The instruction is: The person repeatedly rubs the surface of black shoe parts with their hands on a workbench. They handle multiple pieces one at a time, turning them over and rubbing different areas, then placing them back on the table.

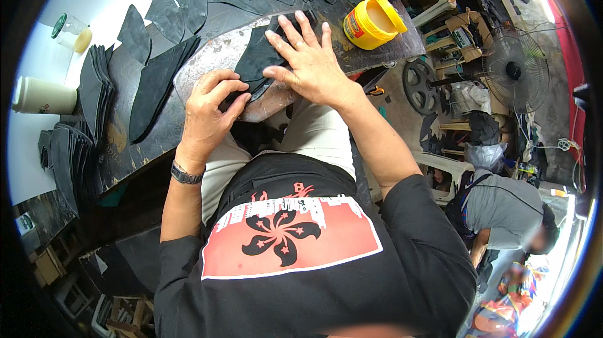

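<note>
Currently the right hand (308,68) lies flat with fingers spread over a black sheet piece (254,55), while the left hand (210,99) pinches its near edge between thumb and fingers. That piece rests on a worn grey slab (204,62) on the tabletop (405,47), with an open yellow tub (364,29) to its right.

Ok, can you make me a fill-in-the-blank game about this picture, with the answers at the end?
1. The left grip and the right grip are both on a flat piece coloured ____.
2. The wristwatch is worn on the person's ____ wrist.
3. The tub on the table's right side is mostly coloured ____.
4. The clear jar at the far left has a lid coloured ____.

Missing words: black; left; yellow; green.
</note>
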Tool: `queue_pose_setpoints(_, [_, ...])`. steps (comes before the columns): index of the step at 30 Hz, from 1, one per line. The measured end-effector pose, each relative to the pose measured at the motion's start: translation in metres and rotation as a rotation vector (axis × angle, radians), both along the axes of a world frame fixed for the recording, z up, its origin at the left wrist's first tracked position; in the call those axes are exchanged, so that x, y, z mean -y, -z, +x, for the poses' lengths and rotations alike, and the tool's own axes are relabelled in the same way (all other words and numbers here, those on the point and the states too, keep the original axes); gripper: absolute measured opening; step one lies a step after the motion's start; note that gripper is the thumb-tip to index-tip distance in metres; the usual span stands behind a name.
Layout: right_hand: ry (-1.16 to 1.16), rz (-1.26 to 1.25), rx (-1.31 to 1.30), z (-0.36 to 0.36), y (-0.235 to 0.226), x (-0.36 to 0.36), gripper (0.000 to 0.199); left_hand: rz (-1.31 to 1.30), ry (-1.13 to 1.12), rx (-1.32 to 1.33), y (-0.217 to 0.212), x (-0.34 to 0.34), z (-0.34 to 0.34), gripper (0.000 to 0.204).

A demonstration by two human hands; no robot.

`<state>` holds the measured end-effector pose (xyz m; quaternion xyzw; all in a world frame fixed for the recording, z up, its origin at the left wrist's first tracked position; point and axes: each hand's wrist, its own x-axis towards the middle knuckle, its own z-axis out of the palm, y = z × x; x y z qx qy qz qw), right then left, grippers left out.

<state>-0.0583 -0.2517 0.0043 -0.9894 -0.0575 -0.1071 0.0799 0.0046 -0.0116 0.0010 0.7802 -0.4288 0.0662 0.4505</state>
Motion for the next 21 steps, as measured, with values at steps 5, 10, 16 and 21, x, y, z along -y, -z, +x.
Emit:
queue_pose_setpoints(5, [-0.004,-0.085,0.021,-0.018,0.006,-0.012,0.084,0.004,-0.011,0.02,0.001,0.001,0.0,0.018])
queue_pose_setpoints(10, [-0.064,0.027,-0.078,-0.031,-0.005,-0.021,0.072,0.009,-0.036,0.044,0.002,0.002,-0.002,0.018])
queue_pose_setpoints(16, [-0.034,0.578,0.133,-0.016,-0.019,0.013,0.053,0.013,-0.06,0.085,0.003,0.003,-0.005,0.018])
queue_pose_setpoints(21, [0.224,0.735,0.27,0.019,-0.014,0.042,0.07,-0.004,-0.077,0.014,0.003,0.003,-0.007,0.022])
